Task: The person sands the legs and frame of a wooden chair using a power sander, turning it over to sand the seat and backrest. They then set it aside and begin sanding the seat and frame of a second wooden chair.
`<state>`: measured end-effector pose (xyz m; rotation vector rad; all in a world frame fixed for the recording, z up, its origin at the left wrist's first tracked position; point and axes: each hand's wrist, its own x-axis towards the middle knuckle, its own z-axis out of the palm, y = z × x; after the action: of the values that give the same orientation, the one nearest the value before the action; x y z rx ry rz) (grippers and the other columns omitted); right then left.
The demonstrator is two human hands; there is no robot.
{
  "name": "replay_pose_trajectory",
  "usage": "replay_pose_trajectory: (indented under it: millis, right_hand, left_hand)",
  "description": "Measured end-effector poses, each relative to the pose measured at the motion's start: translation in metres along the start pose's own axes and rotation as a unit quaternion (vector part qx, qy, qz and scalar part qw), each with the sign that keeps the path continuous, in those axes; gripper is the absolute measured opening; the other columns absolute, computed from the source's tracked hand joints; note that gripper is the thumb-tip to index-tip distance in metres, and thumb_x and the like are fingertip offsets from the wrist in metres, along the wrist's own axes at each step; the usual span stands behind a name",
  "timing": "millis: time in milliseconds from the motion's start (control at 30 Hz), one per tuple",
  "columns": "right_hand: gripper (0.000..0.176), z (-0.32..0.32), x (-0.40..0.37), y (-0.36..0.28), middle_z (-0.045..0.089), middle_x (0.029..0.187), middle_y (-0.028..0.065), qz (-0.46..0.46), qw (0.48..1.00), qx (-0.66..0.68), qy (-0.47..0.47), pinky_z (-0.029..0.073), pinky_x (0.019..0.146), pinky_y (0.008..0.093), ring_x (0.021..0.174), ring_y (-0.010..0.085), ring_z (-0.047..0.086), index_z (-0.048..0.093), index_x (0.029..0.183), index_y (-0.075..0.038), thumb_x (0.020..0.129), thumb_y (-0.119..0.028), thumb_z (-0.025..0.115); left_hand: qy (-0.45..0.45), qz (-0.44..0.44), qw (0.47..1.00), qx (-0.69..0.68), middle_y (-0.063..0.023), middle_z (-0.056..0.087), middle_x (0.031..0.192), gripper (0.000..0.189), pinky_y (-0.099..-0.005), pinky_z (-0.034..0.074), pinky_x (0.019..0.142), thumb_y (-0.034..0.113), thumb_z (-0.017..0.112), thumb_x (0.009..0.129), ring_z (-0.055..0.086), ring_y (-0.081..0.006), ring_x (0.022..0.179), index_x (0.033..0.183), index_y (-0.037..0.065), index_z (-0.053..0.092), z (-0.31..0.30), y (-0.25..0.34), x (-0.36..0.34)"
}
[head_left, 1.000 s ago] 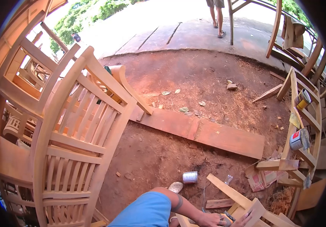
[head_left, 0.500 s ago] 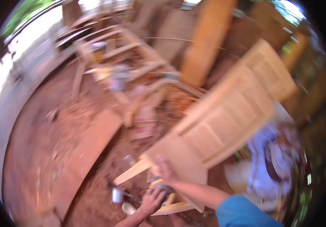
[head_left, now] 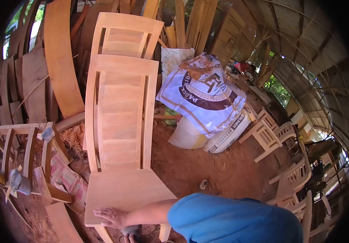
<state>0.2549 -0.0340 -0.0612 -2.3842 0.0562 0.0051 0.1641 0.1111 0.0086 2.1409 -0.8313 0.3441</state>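
An unpainted wooden chair (head_left: 120, 188) with a tall slatted back stands upright in front of me. My right hand (head_left: 113, 217) lies flat on the front left part of its seat, fingers spread, holding nothing. Low at the bottom edge, beside the seat's front edge, my left hand (head_left: 130, 239) shows only by its fingertips. They are on a dark hand-held power tool (head_left: 133, 230), mostly cut off by the frame and the seat. A second similar chair back (head_left: 130, 25) rises behind the first.
A printed white sack (head_left: 207, 91) lies over other full sacks (head_left: 227, 131) behind the chair. On the left are a wooden frame (head_left: 7, 150) with tins and leaning boards (head_left: 63, 58). More wooden chairs (head_left: 265, 129) stand to the right. A person (head_left: 244, 68) is in the background.
My view has swung to the right and levelled, so the chair now appears upright. My right hand stays on the seat, while my left hand and the tool have slipped mostly out of view.
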Motion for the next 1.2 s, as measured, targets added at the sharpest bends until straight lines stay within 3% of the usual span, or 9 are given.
replay_pose_trajectory:
  millis: [267,300,400,500,600,733,800,867,1200]
  right_hand:
    - [0.056,0.003,-0.001,-0.001,0.039,0.155,0.0139,-0.011,1.000,0.001,0.018,0.025,0.121,0.0464,0.146,0.0302,0.034,0.039,0.148,-0.006,0.102,-0.038,0.048]
    - [0.056,0.004,-0.001,-0.002,0.039,0.154,0.0139,-0.010,1.000,-0.001,0.017,0.025,0.121,0.0464,0.146,0.0302,0.034,0.039,0.148,-0.006,0.102,-0.038,0.048]
    - [0.056,-0.001,-0.001,-0.005,0.040,0.154,0.0140,-0.005,1.000,-0.001,0.018,0.025,0.121,0.0465,0.145,0.0301,0.034,0.039,0.148,-0.006,0.102,-0.038,0.049]
    - [0.057,-0.010,-0.003,-0.010,0.039,0.154,0.0147,-0.008,1.000,-0.007,0.016,0.026,0.120,0.0472,0.144,0.0310,0.036,0.038,0.149,-0.008,0.102,-0.039,0.048]
    - [0.056,-0.014,-0.005,-0.008,0.047,0.148,0.0174,-0.018,0.999,0.029,0.034,0.033,0.115,0.0466,0.136,0.0354,0.044,0.044,0.144,-0.006,0.100,-0.039,0.051]
    - [0.052,-0.024,-0.005,-0.001,0.050,0.144,0.0214,-0.076,0.996,0.006,0.038,0.035,0.113,0.0475,0.135,0.0382,0.046,0.047,0.141,-0.001,0.100,-0.032,0.053]
    - [0.051,-0.034,-0.004,-0.007,0.048,0.146,0.0213,-0.086,0.996,0.015,0.022,0.033,0.115,0.0473,0.137,0.0379,0.044,0.046,0.142,-0.002,0.100,-0.029,0.050]
    - [0.051,-0.035,0.000,-0.010,0.047,0.147,0.0213,-0.080,0.997,0.020,0.012,0.032,0.116,0.0473,0.138,0.0379,0.043,0.045,0.143,-0.001,0.100,-0.029,0.049]
    - [0.051,-0.032,-0.004,-0.003,0.045,0.148,0.0217,-0.068,0.998,0.001,0.005,0.032,0.116,0.0467,0.138,0.0385,0.042,0.043,0.144,-0.001,0.101,-0.029,0.046]
  left_hand:
    - [-0.082,0.031,0.996,0.012,-0.0226,0.060,0.113,0.040,-0.0535,0.054,0.082,0.008,0.071,0.083,0.062,-0.0432,0.098,0.119,0.002,0.055,-0.005,-0.015,-0.003]
    - [0.038,0.016,0.999,0.014,-0.0228,0.057,0.114,0.045,-0.0575,0.048,0.073,0.005,0.066,0.078,0.057,-0.0450,0.090,0.120,0.005,0.050,0.028,-0.023,-0.025]
    - [-0.056,0.006,0.998,0.023,-0.0229,0.059,0.116,0.046,-0.0534,0.054,0.080,0.007,0.070,0.082,0.061,-0.0431,0.097,0.125,0.004,0.052,0.006,0.003,-0.011]
    - [-0.010,-0.018,1.000,-0.015,-0.0216,0.056,0.115,0.054,-0.0577,0.048,0.078,0.006,0.073,0.072,0.057,-0.0453,0.094,0.121,0.005,0.049,0.019,-0.012,-0.022]
    - [0.010,-0.011,0.999,-0.029,-0.0173,0.059,0.115,0.047,-0.0485,0.053,0.071,0.010,0.076,0.071,0.058,-0.0418,0.091,0.114,0.011,0.057,0.018,-0.034,-0.020]
    - [-0.082,-0.028,0.996,-0.030,-0.0140,0.057,0.118,0.060,-0.0437,0.054,0.078,0.006,0.078,0.063,0.057,-0.0381,0.100,0.119,0.010,0.057,0.005,-0.041,-0.019]
    - [-0.059,0.000,0.998,-0.035,-0.0130,0.057,0.122,0.058,-0.0428,0.055,0.081,0.012,0.078,0.065,0.057,-0.0363,0.103,0.119,0.009,0.060,0.009,-0.036,-0.022]
    - [-0.058,0.025,0.997,-0.032,-0.0149,0.057,0.119,0.046,-0.0434,0.054,0.085,0.015,0.070,0.078,0.057,-0.0369,0.106,0.122,0.006,0.058,0.018,-0.029,-0.032]
    - [-0.054,0.004,0.998,-0.037,-0.0163,0.051,0.126,0.053,-0.0451,0.054,0.086,0.019,0.070,0.084,0.055,-0.0409,0.105,0.132,0.010,0.051,0.044,-0.004,-0.063]
